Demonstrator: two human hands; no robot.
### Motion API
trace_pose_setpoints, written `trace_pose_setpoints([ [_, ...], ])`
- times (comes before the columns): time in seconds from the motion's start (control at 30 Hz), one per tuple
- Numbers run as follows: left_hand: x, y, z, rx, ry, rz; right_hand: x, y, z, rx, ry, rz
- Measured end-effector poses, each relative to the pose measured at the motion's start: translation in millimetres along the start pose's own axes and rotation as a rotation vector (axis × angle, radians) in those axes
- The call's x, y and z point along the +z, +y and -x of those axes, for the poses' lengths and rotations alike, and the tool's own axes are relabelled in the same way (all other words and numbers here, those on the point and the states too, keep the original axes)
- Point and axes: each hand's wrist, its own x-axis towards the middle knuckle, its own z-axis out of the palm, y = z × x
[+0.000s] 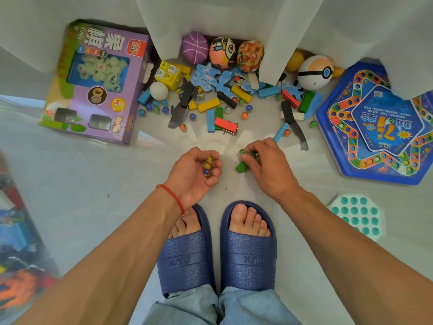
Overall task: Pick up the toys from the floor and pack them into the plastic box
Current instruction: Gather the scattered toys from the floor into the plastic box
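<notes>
Head view, looking straight down past two dark blue rubber slides (218, 249) on a pale grey floor (93, 174). Left hand (194, 172) palm-up, fingers curled around a few small glass marbles (207, 166), red string bracelet (172, 198) at the wrist. Right hand (262, 160) palm-down, fingertips pinching a green wooden block (242, 166) together with a clear marble or two. Beyond both hands, a scatter of coloured wooden blocks (208, 105), loose marbles and blue puzzle pieces (206, 76) against white curtains (210, 22), with several soft balls (222, 52) behind. Purple cardboard chess-set box (93, 78) lying to the left, blue hexagonal board-game case (379, 127) to the right. Translucent plastic box (21, 231) at the far left edge, blurred, contents hard to make out.
</notes>
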Motion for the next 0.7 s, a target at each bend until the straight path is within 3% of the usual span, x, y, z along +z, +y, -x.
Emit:
trace_pose_setpoints([
  [0.17, 11, -2, -1, 0.091, 0.085, -0.141, -13, -22, 12, -0.067, -0.116, -0.236],
  [0.33, 11, -7, 1, -0.129, -0.102, 0.016, -12, -66, 21, -0.318, -0.275, 0.059],
  [0.4, 4, -9, -2, -0.128, -0.103, 0.086, -12, -73, 18, -0.355, -0.233, 0.07],
  [0.53, -1, -4, -1, -0.09, -0.073, 0.182, -19, -64, -13, -0.277, 0.138, 0.051],
  [0.7, -5, 6, 0, -0.047, -0.074, 0.247, -5, -59, -52, -0.226, 0.042, 0.543],
])
